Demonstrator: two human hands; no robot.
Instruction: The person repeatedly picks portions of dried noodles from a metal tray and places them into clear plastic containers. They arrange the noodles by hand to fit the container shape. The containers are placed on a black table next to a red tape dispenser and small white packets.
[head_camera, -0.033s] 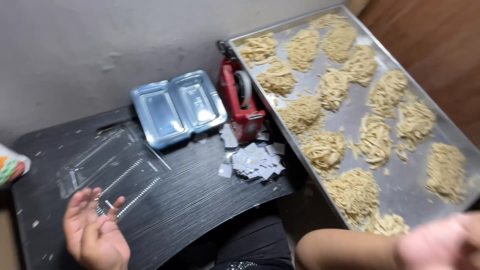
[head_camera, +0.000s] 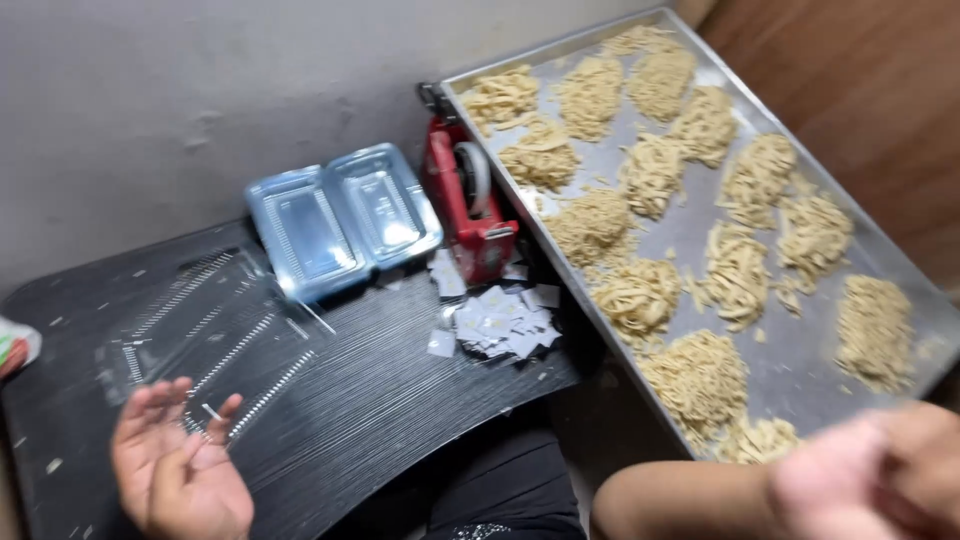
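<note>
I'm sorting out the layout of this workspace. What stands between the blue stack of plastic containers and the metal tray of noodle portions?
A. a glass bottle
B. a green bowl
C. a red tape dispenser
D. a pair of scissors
C: the red tape dispenser stands upright between the blue containers and the tray's rim.

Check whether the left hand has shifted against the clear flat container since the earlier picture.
No. The left hand lies palm up, open, at the near edge of the clear container on the black table, just as before.
</note>
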